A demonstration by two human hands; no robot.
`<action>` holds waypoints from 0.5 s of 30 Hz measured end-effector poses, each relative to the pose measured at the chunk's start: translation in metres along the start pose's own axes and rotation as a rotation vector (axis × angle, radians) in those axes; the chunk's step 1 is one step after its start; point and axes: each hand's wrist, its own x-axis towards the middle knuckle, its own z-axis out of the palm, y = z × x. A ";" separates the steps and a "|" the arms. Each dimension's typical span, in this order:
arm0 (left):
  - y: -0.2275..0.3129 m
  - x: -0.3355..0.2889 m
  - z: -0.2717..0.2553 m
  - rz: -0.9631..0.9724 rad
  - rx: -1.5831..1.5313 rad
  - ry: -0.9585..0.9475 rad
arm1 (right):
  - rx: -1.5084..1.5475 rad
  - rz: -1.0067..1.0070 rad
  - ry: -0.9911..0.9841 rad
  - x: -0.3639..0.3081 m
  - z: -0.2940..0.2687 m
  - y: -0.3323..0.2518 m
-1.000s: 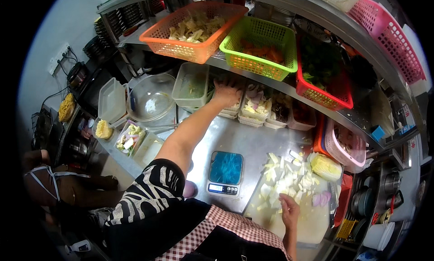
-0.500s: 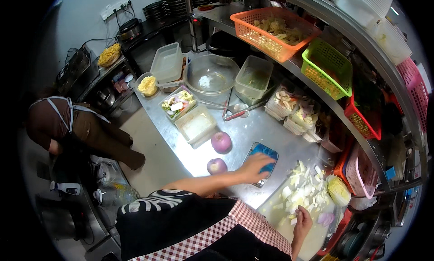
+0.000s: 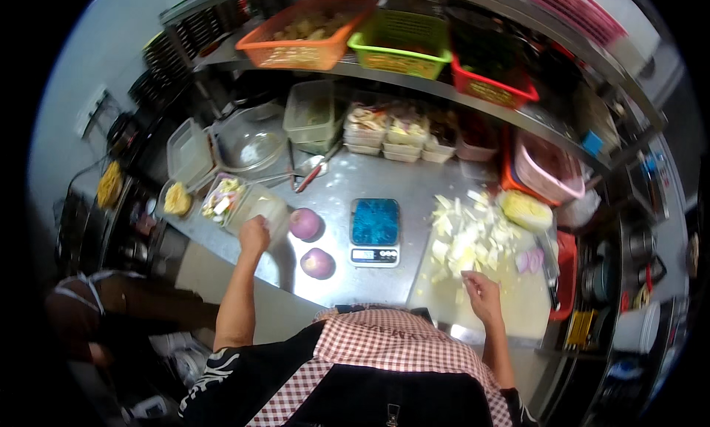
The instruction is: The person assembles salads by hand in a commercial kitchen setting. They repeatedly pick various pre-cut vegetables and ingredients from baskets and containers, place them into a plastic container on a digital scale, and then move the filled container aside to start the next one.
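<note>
Along the left edge of the steel worktop (image 3: 414,187), the person's left hand (image 3: 254,235) stands over the near side of a clear container (image 3: 272,209), fingers drawn in; blur prevents telling whether the rim is gripped or merely touched. The right hand (image 3: 483,289) is held narrow, fingertips curled together at the near side of chopped cabbage (image 3: 470,242) on the cutting board (image 3: 510,320); whether a piece is pinched there cannot be told. Between the hands lie two purple onions (image 3: 304,224) and a digital scale (image 3: 374,255) with a blue platform. Risks noted: the container sits close to the worktop edge, so an uneven pull on its rim could tip it or carry it over. Both onions are round and unrestrained; a knock from the left forearm could roll the nearer one off. Cabbage is spread loosely toward the board's left side, where a careless sweep could scatter it onto the steel. A knife (image 3: 553,292) lies along the board's right margin, beside sliced onion (image 3: 529,261); reaching there without looking could bring fingers against its blade.
</note>
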 end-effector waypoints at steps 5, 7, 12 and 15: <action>0.018 0.010 -0.038 -0.002 -0.279 0.036 | 0.007 0.059 0.065 -0.040 -0.014 0.022; 0.073 0.006 -0.049 0.250 -0.457 0.171 | 0.019 0.080 0.103 -0.053 -0.016 0.032; 0.200 -0.042 -0.005 0.688 -0.372 -0.089 | 0.060 0.101 0.084 -0.060 -0.016 0.056; 0.221 -0.042 0.030 0.700 -0.209 -0.340 | 0.051 0.093 0.083 -0.054 -0.025 0.058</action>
